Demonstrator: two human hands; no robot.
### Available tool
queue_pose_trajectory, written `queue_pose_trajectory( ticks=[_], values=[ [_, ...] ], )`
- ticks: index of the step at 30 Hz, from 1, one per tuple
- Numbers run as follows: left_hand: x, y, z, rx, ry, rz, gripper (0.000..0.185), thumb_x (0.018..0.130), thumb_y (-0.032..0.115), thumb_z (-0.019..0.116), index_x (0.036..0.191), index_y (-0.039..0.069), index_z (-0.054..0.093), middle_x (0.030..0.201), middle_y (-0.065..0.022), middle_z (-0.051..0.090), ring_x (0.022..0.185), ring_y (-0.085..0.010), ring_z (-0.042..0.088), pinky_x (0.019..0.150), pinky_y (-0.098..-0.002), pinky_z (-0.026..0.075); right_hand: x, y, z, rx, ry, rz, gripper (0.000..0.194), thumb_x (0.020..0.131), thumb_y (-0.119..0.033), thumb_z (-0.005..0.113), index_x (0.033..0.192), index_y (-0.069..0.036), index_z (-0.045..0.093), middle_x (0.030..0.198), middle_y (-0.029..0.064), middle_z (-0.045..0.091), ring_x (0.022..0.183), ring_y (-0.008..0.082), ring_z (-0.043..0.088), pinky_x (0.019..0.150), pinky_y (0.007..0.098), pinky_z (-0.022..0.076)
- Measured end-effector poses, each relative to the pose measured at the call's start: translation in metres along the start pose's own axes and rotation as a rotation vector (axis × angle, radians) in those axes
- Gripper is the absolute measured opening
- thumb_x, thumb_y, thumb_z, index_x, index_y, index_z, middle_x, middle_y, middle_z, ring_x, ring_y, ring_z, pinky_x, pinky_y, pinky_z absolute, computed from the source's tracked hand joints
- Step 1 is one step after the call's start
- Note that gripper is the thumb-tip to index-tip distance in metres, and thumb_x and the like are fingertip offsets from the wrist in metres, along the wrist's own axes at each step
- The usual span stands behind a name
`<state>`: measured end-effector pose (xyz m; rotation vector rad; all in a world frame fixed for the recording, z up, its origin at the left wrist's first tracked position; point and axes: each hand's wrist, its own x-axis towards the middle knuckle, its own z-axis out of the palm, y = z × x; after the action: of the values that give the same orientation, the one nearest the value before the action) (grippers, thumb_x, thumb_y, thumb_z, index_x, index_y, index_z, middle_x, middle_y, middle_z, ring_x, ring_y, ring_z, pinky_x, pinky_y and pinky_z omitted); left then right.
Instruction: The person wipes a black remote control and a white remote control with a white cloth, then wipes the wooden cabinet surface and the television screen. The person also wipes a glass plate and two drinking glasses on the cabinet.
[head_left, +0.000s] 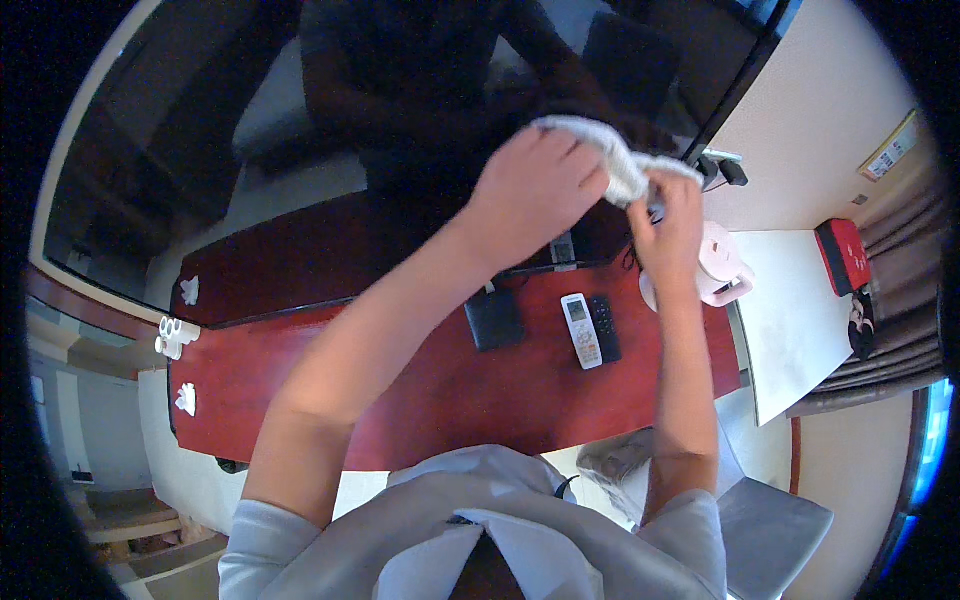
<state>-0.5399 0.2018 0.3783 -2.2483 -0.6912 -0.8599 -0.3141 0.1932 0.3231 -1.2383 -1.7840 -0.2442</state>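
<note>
Both of my hands hold a white cloth (622, 169) up in front of a large, dark, glossy television screen (420, 150). My left hand (536, 191) has its fingers curled over the cloth's left part. My right hand (671, 221) pinches the cloth's right part near the screen's right edge. Below them, on a red wooden cabinet top (420, 390), lie a white air-conditioner remote control (583, 331), a black remote control (606, 328) and a flat black box (495, 321). A pink electric kettle (720, 266) stands just right of my right forearm.
White cups (174, 335) and a crumpled white tissue (186, 400) are at the cabinet's left end. On the right, a white table (795, 315) bears a red and black case (844, 255) beside a brown curtain (874, 367). A grey chair (772, 532) stands at the lower right.
</note>
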Motion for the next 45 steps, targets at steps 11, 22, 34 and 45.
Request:
queue_pose_trajectory(
  ticks=[11, 22, 34, 45],
  values=[
    [-0.115, 0.071, 0.087, -0.125, -0.397, -0.080, 0.013, 0.086, 0.020, 0.059, 0.093, 0.013, 0.067, 0.098, 0.0004, 0.061, 0.098, -0.0179, 0.059, 0.083, -0.0317, 0.050, -0.148, 0.044, 0.104, 0.024, -0.109, 0.422, 0.038, 0.079, -0.006, 0.075, 0.115, -0.006, 0.063, 0.116, 0.0212, 0.055, 0.112, 0.0411, 0.053, 0.099, 0.0478, 0.0450],
    [-0.218, 0.062, 0.084, -0.063, -0.392, -0.130, 0.013, 0.083, 0.022, 0.062, 0.093, 0.018, 0.070, 0.101, 0.0041, 0.060, 0.104, -0.0140, 0.058, 0.090, -0.0286, 0.048, -0.197, 0.006, 0.175, 0.378, -0.236, 0.611, 0.034, 0.080, -0.009, 0.078, 0.110, -0.007, 0.063, 0.110, 0.0190, 0.058, 0.089, 0.0286, 0.062, 0.081, 0.0378, 0.0536],
    [-0.344, 0.013, -0.002, 0.014, -0.539, -0.381, 0.021, 0.086, 0.023, 0.061, 0.103, 0.022, 0.072, 0.110, 0.0032, 0.061, 0.112, -0.0172, 0.057, 0.098, -0.0320, 0.048, -0.210, -0.136, 0.246, 0.579, -0.376, 0.647, 0.020, 0.086, -0.008, 0.074, 0.104, -0.003, 0.067, 0.093, 0.0085, 0.070, 0.083, 0.0186, 0.064, 0.078, 0.0332, 0.0529],
    [-0.458, -0.056, -0.101, 0.032, -0.609, -0.680, 0.020, 0.085, 0.021, 0.060, 0.100, 0.022, 0.073, 0.106, 0.0012, 0.061, 0.112, -0.0192, 0.059, 0.099, -0.0337, 0.049, -0.218, -0.286, 0.330, 0.873, -0.450, 0.735, 0.017, 0.089, -0.007, 0.073, 0.102, 0.002, 0.066, 0.097, 0.0067, 0.070, 0.086, 0.0152, 0.064, 0.081, 0.0294, 0.0530]
  ],
)
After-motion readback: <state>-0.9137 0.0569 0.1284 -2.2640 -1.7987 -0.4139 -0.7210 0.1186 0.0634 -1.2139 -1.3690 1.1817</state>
